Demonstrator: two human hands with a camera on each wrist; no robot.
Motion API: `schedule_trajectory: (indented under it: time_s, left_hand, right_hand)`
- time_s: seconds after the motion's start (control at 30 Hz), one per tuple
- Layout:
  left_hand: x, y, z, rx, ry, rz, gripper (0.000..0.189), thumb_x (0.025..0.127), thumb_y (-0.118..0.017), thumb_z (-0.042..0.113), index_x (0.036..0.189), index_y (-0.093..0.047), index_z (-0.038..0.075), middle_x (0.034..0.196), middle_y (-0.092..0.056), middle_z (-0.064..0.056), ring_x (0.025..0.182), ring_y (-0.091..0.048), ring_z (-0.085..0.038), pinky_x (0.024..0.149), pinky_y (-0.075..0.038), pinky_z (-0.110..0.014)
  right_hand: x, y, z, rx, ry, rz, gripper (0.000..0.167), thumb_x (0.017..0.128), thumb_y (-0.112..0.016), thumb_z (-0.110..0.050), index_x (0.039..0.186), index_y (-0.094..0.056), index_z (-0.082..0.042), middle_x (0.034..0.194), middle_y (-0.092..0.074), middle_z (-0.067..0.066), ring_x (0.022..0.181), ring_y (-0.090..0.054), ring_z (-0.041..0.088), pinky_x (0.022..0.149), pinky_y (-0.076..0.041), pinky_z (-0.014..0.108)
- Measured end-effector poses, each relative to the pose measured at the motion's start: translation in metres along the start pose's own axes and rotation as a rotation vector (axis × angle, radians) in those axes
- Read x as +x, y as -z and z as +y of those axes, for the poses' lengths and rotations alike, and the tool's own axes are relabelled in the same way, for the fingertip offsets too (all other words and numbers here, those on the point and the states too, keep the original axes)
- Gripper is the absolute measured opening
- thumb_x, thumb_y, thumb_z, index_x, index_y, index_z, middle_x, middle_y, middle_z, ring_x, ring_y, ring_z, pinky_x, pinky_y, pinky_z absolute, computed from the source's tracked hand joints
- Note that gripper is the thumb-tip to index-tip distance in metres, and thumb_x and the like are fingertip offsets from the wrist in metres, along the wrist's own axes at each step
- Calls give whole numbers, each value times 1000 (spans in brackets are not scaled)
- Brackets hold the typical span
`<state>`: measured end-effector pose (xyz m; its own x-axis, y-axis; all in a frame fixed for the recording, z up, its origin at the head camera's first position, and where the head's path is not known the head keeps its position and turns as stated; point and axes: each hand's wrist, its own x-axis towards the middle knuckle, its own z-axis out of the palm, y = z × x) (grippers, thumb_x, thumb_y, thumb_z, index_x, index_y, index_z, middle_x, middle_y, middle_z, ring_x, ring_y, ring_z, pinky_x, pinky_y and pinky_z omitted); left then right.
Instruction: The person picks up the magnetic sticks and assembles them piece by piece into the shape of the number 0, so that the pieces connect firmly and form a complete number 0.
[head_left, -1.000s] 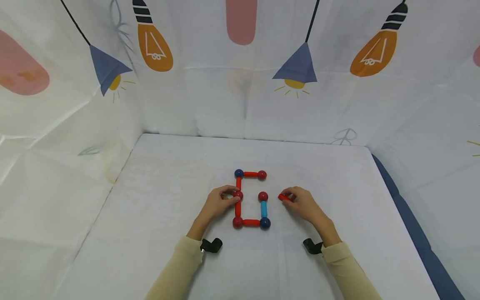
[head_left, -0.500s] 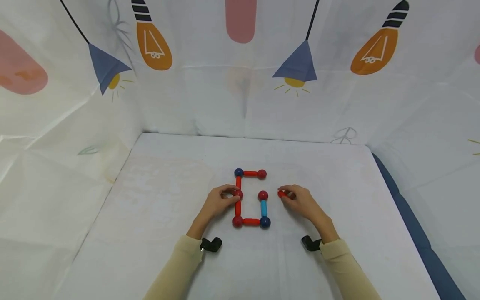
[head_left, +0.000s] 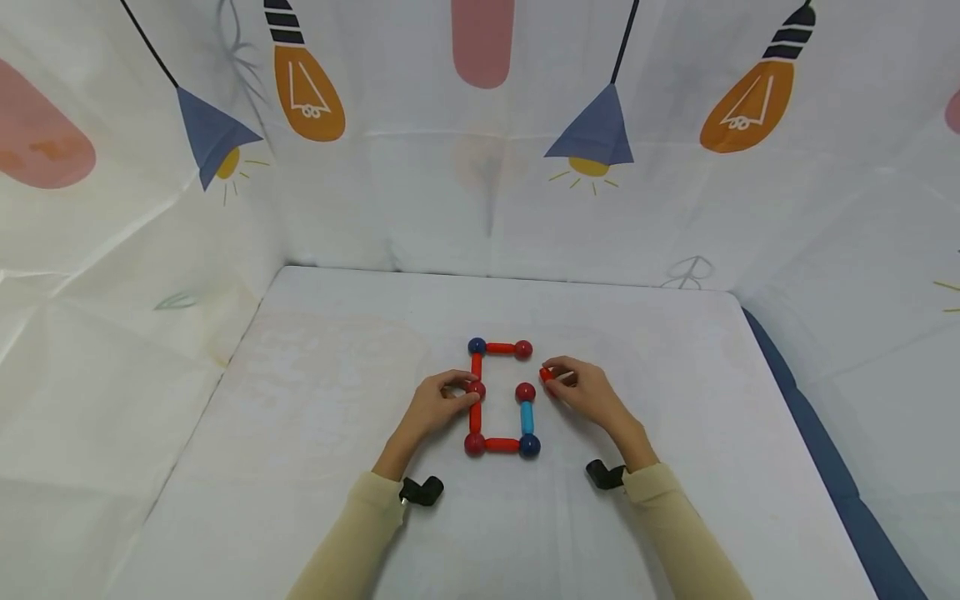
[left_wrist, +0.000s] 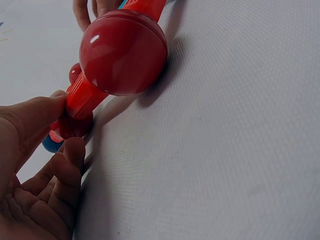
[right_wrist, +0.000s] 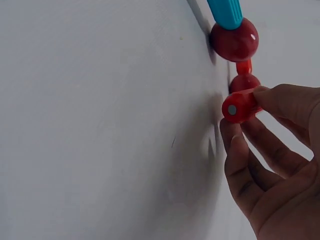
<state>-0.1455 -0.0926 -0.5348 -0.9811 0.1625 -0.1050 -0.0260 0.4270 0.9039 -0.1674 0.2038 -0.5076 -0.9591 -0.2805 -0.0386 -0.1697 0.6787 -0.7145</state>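
A figure of magnetic rods and balls lies flat on the table. Its left side runs from a blue ball (head_left: 477,346) through a red ball (head_left: 476,390) to another red ball (head_left: 475,443). My left hand (head_left: 438,406) pinches the middle ball with thumb and fingers. On the right, a light blue rod (head_left: 527,418) joins a dark blue ball (head_left: 529,446) to a red ball (head_left: 525,392). Just right of that ball, my right hand (head_left: 588,392) holds a red magnetic rod (right_wrist: 242,106) between thumb and fingers, its grey end disc showing in the right wrist view.
A red rod (head_left: 500,348) leads from the upper blue ball to a red ball (head_left: 523,350) at the top right. The white table (head_left: 360,333) is bordered by a printed cloth (head_left: 420,200) behind. Both wrists carry black camera mounts (head_left: 422,491).
My right hand has moved left and slightly away from me with the red rod, closer to the figure, and the rod has turned. The left hand stays on its ball.
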Motion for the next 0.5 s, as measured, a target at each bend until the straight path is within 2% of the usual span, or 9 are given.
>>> schedule_trajectory:
  time_s: [0.33,0.5]
  left_hand:
    - [-1,-1,0,6,2,-2,29,93,-77,25,121,-74,19,112,-72,-2,75,-57,-15,72,-48,-28]
    - [-1,-2,0,9,8,3,29,92,-78,25,120,-74,19,111,-72,-2,74,-56,-15,70,-47,-28]
  right_hand:
    - [13,-6,-1,92,10,39,34,97,-71,-19,129,-67,-10,119,-73,14,101,-73,32,84,-61,41]
    - [16,-10,0,129,11,61,33,97,-72,-17,129,-67,-8,119,-73,16,103,-73,33,87,-61,43]
